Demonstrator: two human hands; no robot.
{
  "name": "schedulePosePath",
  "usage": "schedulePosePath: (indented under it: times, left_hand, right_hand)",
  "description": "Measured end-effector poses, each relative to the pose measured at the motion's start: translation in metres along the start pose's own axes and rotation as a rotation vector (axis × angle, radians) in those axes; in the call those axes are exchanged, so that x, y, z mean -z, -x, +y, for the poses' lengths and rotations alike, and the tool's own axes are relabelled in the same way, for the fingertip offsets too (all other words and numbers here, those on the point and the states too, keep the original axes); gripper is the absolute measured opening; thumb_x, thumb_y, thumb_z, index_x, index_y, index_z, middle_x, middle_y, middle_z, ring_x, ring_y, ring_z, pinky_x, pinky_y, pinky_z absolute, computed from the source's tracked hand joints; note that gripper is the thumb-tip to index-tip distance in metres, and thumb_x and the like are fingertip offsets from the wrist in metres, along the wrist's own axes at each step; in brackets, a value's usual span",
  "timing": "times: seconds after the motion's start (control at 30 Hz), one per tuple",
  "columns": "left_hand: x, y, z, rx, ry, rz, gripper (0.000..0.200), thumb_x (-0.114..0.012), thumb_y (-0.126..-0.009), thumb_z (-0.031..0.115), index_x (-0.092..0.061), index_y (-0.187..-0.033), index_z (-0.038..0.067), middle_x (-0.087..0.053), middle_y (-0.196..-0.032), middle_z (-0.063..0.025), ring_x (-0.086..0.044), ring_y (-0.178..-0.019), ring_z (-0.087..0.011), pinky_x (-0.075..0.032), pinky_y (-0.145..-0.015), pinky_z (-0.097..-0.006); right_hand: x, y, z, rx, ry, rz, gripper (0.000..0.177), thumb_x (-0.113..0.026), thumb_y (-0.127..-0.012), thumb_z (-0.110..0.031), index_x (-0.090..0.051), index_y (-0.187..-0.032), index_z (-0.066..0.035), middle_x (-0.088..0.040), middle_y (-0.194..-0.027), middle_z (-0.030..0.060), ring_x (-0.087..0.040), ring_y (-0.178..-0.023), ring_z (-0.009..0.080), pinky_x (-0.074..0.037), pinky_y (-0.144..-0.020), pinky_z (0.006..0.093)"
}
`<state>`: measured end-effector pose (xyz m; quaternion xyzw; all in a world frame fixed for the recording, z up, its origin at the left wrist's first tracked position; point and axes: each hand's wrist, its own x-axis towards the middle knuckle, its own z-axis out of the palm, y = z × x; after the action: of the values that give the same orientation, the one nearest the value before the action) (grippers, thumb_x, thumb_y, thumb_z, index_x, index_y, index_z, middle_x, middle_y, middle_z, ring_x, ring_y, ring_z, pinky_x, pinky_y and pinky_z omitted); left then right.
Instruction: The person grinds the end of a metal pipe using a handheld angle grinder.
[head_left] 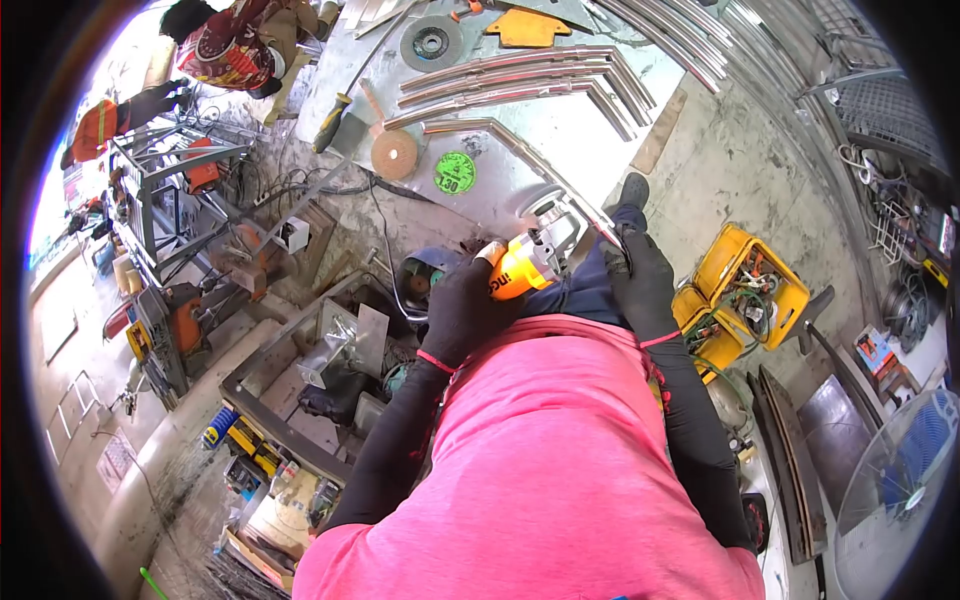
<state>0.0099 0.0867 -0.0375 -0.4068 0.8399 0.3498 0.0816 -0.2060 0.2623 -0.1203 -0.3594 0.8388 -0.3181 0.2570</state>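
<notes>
My left hand (470,300), in a black glove, is wrapped round the body of a yellow-orange angle grinder (520,268). The grinder's guard and disc end points up and right, close beside a long bent metal strip (530,155) on the metal table. My right hand (640,270), gloved in black, is closed round the near end of that strip, right of the grinder. A green disc (455,173) and a brown disc (394,155) lie on the table ahead of my left hand.
Several bent metal strips (520,75), a black disc (431,43), a yellow magnet (528,28) and a screwdriver (331,122) lie on the table (480,195). A yellow toolbox (725,262) stands at right. Another person (225,50) crouches at upper left.
</notes>
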Motion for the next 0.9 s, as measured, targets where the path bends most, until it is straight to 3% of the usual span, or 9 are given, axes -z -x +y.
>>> schedulePosePath:
  times: [0.1, 0.3, 0.47, 0.73, 0.9]
  left_hand:
    - [-0.001, -0.001, 0.001, -0.032, -0.017, 0.017, 0.076, -0.093, -0.077, 0.034, -0.068, -0.141, 0.002, -0.078, -0.107, -0.0207, -0.078, -0.097, -0.0369, -0.062, -0.084, -0.0439]
    - [0.000, -0.002, 0.005, -0.059, -0.076, 0.033, 0.077, -0.094, -0.076, 0.035, -0.069, -0.140, -0.001, -0.078, -0.110, -0.0216, -0.078, -0.099, -0.0377, -0.062, -0.087, -0.0438]
    - [0.004, -0.004, 0.004, 0.010, 0.018, -0.024, 0.078, -0.097, -0.075, 0.033, -0.069, -0.138, -0.003, -0.078, -0.113, -0.0229, -0.078, -0.105, -0.0386, -0.061, -0.093, -0.0433]
    - [0.011, -0.013, -0.006, -0.062, 0.021, -0.058, 0.076, -0.095, -0.076, 0.035, -0.069, -0.139, 0.001, -0.079, -0.111, -0.0219, -0.079, -0.102, -0.0384, -0.062, -0.088, -0.0431]
    - [0.020, -0.015, 0.001, -0.090, 0.046, -0.053, 0.073, -0.093, -0.077, 0.038, -0.071, -0.138, 0.004, -0.079, -0.107, -0.0214, -0.079, -0.098, -0.0378, -0.062, -0.085, -0.0436]
  right_hand:
    - [0.003, -0.001, 0.000, 0.050, 0.013, 0.006, 0.037, -0.072, -0.105, -0.031, -0.070, -0.132, -0.007, -0.075, -0.113, 0.0253, -0.074, -0.099, 0.0465, -0.059, -0.085, 0.0509]
    - [0.002, -0.001, -0.002, 0.061, -0.026, 0.029, 0.033, -0.074, -0.103, -0.029, -0.071, -0.128, -0.008, -0.075, -0.109, 0.0205, -0.071, -0.099, 0.0440, -0.056, -0.082, 0.0524]
    - [0.006, -0.003, -0.005, 0.082, -0.016, 0.031, 0.033, -0.074, -0.103, -0.029, -0.071, -0.127, -0.007, -0.074, -0.109, 0.0220, -0.072, -0.093, 0.0454, -0.056, -0.079, 0.0527]
    - [0.006, -0.002, -0.003, 0.055, -0.012, 0.009, 0.033, -0.074, -0.103, -0.030, -0.071, -0.126, -0.007, -0.075, -0.110, 0.0220, -0.073, -0.095, 0.0449, -0.057, -0.078, 0.0526]
    - [0.003, -0.002, 0.001, 0.021, -0.001, -0.030, 0.030, -0.073, -0.102, -0.028, -0.071, -0.127, -0.012, -0.075, -0.114, 0.0201, -0.073, -0.098, 0.0461, -0.059, -0.080, 0.0535]
